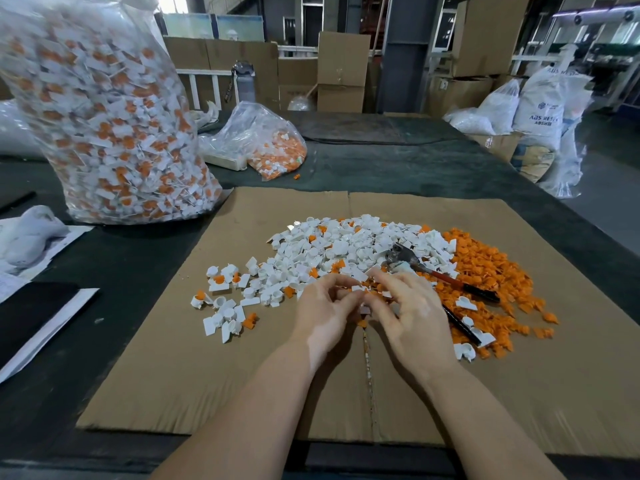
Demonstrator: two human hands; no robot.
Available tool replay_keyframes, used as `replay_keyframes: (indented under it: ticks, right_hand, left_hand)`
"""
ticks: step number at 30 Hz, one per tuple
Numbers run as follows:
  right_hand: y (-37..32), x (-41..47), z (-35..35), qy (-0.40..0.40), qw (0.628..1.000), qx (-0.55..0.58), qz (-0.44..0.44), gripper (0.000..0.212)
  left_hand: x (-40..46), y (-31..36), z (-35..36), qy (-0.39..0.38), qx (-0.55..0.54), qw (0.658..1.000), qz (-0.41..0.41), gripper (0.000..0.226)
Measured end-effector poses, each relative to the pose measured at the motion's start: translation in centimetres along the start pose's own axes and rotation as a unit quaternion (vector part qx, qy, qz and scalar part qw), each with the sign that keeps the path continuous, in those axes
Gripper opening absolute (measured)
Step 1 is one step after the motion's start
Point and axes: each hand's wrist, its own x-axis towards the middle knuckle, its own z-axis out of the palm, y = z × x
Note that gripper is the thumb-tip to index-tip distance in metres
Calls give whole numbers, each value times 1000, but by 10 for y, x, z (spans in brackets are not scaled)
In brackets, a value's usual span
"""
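Curling inward, the fingers [343, 296] of the left hand [325, 315] and right hand [410, 318] pinch a small white plastic piece [359, 288]. It is mostly hidden, and its long axis seems to run left-right. It sits above the brown cardboard sheet [207, 375], near the heap of white plastic caps [346, 247].

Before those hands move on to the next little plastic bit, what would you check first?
1. Left hand pinches the white piece: ok.
2. Right hand pinches it from the other side: ok.
3. Piece fully put together: cannot tell, the hands hide most of it.
4. White pile and orange pile close by on the cardboard: ok.
5. Pliers near at hand: ok, lying on the piles beside the right hand.
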Motion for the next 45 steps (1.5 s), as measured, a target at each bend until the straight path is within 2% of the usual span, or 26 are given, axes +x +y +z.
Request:
replay_keyframes:
  ticks: [2,3,6,8,12,14,18,21,25,28,32,36,42,45]
  right_hand:
    - [8,7,-7,22,996,-53,64,37]
    - [13,11,-11,9,988,-93,121,41]
    - [31,22,-25,-110,932,-210,276,50]
    - [39,29,-31,-187,903,-219,318,47]
    - [44,38,-33,-255,879,-252,313,47]
    - [46,38,-33,-249,883,-267,294,47]
    - [42,39,-39,-188,910,-280,241,44]
    - [28,42,-44,-172,933,-223,224,34]
    - [6,47,-47,-242,941,-57,231,33]
    - [-6,45,-50,-311,910,80,262,28]
    - [-13,42,-53,-366,851,189,326,22]
    - [-12,42,-54,-395,819,237,343,14]
    - [-14,42,-50,-420,814,227,331,10]
    - [-14,42,-47,-415,847,162,289,4]
  left_hand:
    - [2,-1,1,5,-3,1000,-4,9]
    - [2,0,0,5,1,1000,-6,8]
    - [4,1,0,6,18,1000,-7,9]
    - [4,3,0,8,17,1000,-9,7]
    - [6,4,1,12,-5,1000,-22,7]
    - [6,5,2,15,-23,999,-33,7]
    - [8,10,3,28,-73,995,-60,11]
    - [12,14,2,43,-87,993,-62,10]
    - [19,19,1,60,-107,990,-74,9]
    - [24,23,-1,76,-110,988,-77,7]
    - [28,25,-4,98,-101,988,-68,7]
    - [28,24,-6,109,-109,985,-75,6]
    - [25,28,-4,114,-125,982,-88,5]
    - [24,29,-3,120,-126,981,-85,7]
